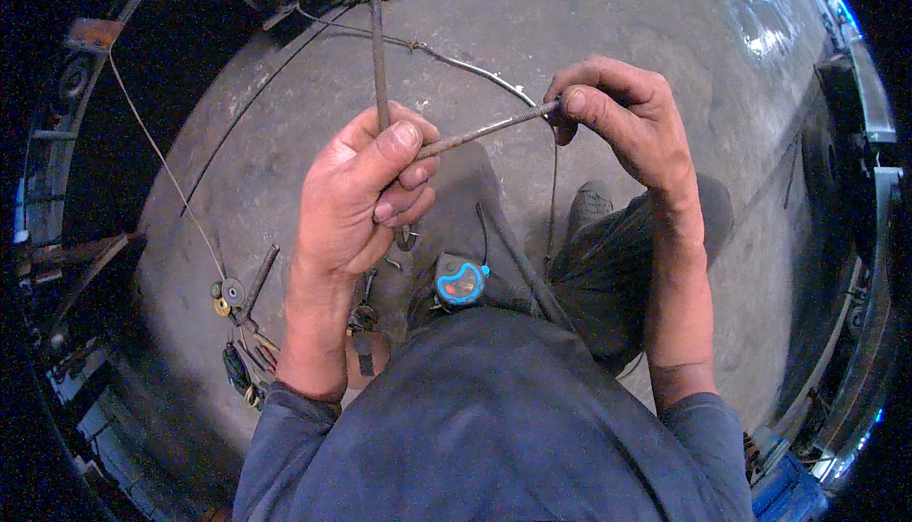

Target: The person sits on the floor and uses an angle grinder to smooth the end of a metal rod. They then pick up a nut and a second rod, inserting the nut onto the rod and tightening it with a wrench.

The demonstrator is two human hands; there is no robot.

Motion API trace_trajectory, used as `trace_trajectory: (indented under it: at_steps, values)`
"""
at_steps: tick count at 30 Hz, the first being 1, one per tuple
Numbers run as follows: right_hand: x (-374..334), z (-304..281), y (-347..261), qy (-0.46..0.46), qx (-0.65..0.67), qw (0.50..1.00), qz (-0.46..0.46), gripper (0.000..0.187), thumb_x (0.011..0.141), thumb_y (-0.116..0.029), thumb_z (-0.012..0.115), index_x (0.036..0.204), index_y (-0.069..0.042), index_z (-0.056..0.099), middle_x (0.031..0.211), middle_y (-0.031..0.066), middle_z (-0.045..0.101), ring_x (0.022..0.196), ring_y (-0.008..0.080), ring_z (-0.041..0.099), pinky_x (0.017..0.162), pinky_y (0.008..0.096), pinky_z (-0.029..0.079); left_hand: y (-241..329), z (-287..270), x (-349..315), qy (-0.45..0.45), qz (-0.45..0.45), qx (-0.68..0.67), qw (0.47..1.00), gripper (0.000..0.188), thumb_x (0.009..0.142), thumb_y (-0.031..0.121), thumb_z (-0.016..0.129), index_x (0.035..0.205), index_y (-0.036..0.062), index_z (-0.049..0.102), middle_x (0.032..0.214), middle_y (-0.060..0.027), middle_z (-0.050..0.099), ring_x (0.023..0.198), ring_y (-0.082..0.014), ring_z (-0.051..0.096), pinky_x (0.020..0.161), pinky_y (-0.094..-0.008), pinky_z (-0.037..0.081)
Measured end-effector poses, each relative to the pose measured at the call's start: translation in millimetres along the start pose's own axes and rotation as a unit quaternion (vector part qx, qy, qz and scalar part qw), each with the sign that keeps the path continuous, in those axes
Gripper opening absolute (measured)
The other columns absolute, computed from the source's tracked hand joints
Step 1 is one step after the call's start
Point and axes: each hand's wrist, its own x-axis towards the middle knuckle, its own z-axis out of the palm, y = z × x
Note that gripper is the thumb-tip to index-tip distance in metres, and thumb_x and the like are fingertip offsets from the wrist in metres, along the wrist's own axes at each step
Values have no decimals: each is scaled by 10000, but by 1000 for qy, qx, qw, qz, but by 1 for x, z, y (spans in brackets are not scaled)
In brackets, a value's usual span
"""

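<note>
My left hand [366,180] is closed around a long thin metal rod [378,56] that runs up past the top of the picture. Below the fingers a hooked metal end [406,237] sticks out. From the same grip a threaded rod [484,131] slants up to the right. Whether the rods join is hidden inside the fist. My right hand [617,118] pinches the threaded tip of the slanted rod between thumb and fingers. A small dark piece shows at that tip, too covered to name.
A blue-rimmed tape measure [461,283] lies by my lap. Washers [228,294], a short bar [261,283] and hand tools [249,360] are on the floor at left. A bent cable [456,64] crosses the concrete ahead. At lower right stands a blue container [788,489].
</note>
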Motion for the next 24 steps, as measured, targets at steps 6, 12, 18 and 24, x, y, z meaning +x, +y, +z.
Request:
trace_trajectory:
  at_steps: [6,12,18,24]
  values:
    - [2,6,10,22,1,999,30,214,933,-200,657,957,11,681,772,22,636,688,96,578,624,262,489,-5,1,2,31,15,-29,999,191,967,200,605,1047,30,571,719,-27,523,460,-16,334,438,-190,299]
    - [2,7,3,37,7,999,4,206,916,-135,667,1075,-5,687,831,21,666,731,92,602,676,250,510,-12,0,2,32,49,5,998,221,946,219,647,1006,20,572,725,-33,541,482,-35,358,447,-198,295]
    - [-1,5,-3,56,-57,997,-1,224,893,-121,683,1087,-8,685,868,47,688,779,109,628,712,264,521,-16,-1,4,33,92,115,989,259,926,284,677,1003,56,580,663,-5,523,453,-38,360,448,-205,309]
    - [-1,3,-8,52,-193,978,-57,220,887,-168,684,1050,-20,679,874,84,692,798,156,650,731,295,522,-15,-2,5,22,114,183,976,222,945,254,659,979,46,590,692,11,543,537,-36,420,468,-201,318]
